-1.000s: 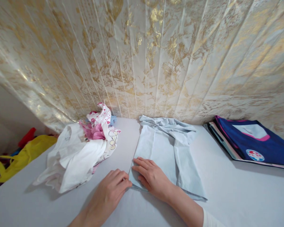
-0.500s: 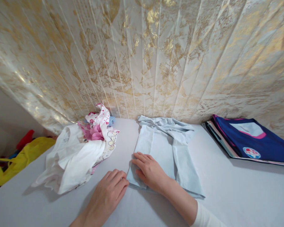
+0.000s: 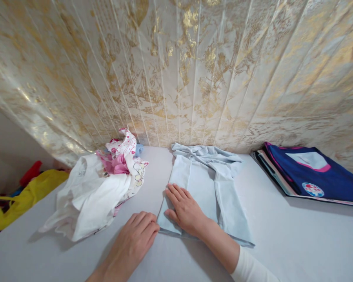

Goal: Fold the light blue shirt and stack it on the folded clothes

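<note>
A pale grey-blue shirt (image 3: 202, 184) lies on the white surface in front of me, its two sides folded inward and its far end bunched in wrinkles against the wall. Flat on its left folded part rests my right hand (image 3: 184, 209), palm down with fingers stretched out. My left hand (image 3: 138, 235) is at the near left corner, fingers curled and closed on the edge of the cloth; its fingertips are partly hidden.
Left of the shirt is a loose heap of white clothes (image 3: 97, 199) with pink printed pieces (image 3: 117, 162). Folded clothes with a navy garment on top (image 3: 335, 176) lie at the right. A yellow bag (image 3: 32, 196) stands beyond the left edge. A gold-patterned covering (image 3: 188, 78) rises behind.
My right hand has slid slightly forward over the folded side, its fingers pointing a little more away from me. My left hand stays at the corner, almost unmoved.
</note>
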Demonstrator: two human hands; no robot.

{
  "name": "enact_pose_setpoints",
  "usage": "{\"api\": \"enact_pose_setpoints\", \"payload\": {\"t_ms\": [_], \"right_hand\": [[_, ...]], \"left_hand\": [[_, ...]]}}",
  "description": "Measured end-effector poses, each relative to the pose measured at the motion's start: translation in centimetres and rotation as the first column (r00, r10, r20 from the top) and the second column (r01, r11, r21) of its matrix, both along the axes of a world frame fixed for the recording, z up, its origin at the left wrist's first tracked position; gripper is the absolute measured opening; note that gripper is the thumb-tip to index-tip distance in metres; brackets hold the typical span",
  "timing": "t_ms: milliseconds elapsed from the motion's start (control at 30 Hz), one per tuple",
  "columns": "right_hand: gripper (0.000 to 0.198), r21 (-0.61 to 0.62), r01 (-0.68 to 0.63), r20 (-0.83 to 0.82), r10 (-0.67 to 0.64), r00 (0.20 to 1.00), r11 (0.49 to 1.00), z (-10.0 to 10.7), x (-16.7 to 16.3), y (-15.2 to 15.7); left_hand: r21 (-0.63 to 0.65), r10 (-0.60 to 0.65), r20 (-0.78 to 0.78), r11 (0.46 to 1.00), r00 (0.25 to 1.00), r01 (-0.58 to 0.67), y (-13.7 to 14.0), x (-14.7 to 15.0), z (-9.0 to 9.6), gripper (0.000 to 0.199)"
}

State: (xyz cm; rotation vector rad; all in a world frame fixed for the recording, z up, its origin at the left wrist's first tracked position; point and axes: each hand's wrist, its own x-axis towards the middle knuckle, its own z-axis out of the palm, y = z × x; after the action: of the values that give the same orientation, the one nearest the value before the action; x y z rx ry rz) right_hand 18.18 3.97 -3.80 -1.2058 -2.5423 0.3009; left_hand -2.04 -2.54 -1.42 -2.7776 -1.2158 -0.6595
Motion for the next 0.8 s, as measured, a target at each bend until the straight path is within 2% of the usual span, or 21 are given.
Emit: {"api": "enact_pose_setpoints", "payload": {"t_ms": [200,367,633,800], "right_hand": [[0.062,-0.007,-0.007,-0.004,0.007,1.0,1.0,-0.2,0.1,0.0],[0.062,-0.004,-0.005,0.007,0.005,1.0,1.0,-0.2,0.0,-0.1],[0.061,0.026,0.003,0.013,-0.003,1.0,1.0,-0.3,0.1,0.1],[0.063,0.023,0.048,0.046,-0.049,0.998,0.999,-0.1,0.7,0.5]], "left_hand": [[-0.047,-0.004,0.02,0.999,1.0,0.005,-0.1,0.1,0.0,0.017],[-0.033,-0.024,0.004,0.999,1.0,0.025,0.0,0.6,-0.1,0.013],[0.044,0.015,-0.063,0.999,0.998,-0.012,0.3,1.3,-0.6,0.021],[-0.01,-0.036,-0.005,0.999,0.999,0.036,-0.2,0.9,-0.6,0.022]]}}
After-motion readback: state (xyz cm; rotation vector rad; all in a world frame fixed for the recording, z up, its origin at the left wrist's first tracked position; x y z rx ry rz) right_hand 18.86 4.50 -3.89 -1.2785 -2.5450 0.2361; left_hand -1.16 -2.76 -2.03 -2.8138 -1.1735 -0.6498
